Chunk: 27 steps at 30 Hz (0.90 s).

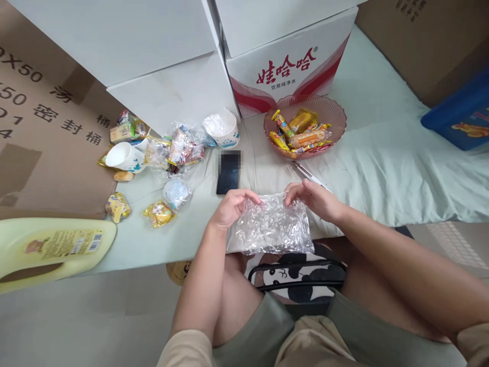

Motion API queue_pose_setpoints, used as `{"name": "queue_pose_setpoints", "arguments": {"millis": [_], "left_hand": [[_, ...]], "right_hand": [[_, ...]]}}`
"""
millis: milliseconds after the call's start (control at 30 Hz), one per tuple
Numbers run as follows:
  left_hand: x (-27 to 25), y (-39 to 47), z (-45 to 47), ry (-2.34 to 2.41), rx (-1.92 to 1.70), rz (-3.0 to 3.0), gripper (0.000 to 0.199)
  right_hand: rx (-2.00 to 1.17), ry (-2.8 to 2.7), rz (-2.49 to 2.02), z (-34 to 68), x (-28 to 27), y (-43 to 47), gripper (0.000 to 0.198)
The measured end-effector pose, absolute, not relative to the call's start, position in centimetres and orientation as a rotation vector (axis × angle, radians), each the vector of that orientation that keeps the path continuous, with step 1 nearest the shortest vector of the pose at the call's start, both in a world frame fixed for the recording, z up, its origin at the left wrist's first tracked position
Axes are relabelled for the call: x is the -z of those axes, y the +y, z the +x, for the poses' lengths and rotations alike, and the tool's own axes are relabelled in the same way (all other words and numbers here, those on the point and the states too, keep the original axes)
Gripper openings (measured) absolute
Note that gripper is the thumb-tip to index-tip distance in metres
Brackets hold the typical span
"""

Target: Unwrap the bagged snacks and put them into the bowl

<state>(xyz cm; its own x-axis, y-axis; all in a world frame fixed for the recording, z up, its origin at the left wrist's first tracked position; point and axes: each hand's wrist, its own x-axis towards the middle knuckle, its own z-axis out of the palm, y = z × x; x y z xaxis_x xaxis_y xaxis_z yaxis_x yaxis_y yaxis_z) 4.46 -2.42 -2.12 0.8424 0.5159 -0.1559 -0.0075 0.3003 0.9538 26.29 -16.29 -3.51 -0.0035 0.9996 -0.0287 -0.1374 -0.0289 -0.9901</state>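
Note:
A crinkled clear plastic bag hangs at the near edge of the cloth-covered surface, above my lap. My left hand pinches its upper left edge between thumb and fingers. At the upper right edge, my right hand grips the same bag, fingertips closed on the film. A dark phone lies flat just beyond my left hand. Past my right hand is a slim white, knife-like item, partly covered by the hand. Behind it stands a pink glass bowl with several wrapped snacks.
Wrapped snacks are heaped at the left, with an upright paper cup and a tipped paper cup. A yellow jug lies at the near left. White cartons, brown cardboard boxes and a blue container border the surface.

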Motion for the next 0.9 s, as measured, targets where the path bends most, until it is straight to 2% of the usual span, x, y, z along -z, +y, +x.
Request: {"name": "queue_pose_setpoints", "arguments": {"millis": [33, 100, 167, 200, 300, 367, 567, 733, 900], "left_hand": [[2.2, -2.4, 4.6, 0.519, -0.373, 1.253, 0.047], [2.5, -2.4, 4.8, 0.598, -0.4, 1.336, 0.049], [2.9, -2.4, 4.9, 0.648, -0.424, 1.408, 0.036], [3.1, -2.4, 4.9, 0.655, -0.434, 1.422, 0.029], [3.4, -2.3, 4.9, 0.646, -0.464, 1.374, 0.031], [3.5, -2.2, 4.8, 0.651, -0.492, 1.333, 0.038], [3.5, -2.4, 5.0, 0.707, -0.424, 1.236, 0.06], [3.3, -2.7, 5.3, 0.736, -0.386, 1.251, 0.044], [2.8, -3.0, 5.4, 0.715, -0.453, 1.253, 0.036]], "right_hand": [[-1.271, -1.127, -1.166, 26.3, 3.6, -16.2, 0.063], [-1.208, -1.2, -1.257, 26.3, 3.6, -16.1, 0.053], [-1.165, -1.189, -1.313, 26.1, 3.7, -16.0, 0.033], [-1.165, -1.143, -1.319, 26.0, 3.8, -16.0, 0.03], [-1.233, -0.99, -1.313, 25.7, 4.1, -15.8, 0.069], [-1.277, -0.972, -1.328, 25.6, 4.2, -15.7, 0.075], [-1.224, -0.891, -1.29, 25.6, 3.6, -15.9, 0.055], [-1.224, -0.824, -1.27, 25.4, 3.1, -15.9, 0.056], [-1.34, -0.969, -1.309, 25.4, 3.2, -15.7, 0.035]]}}
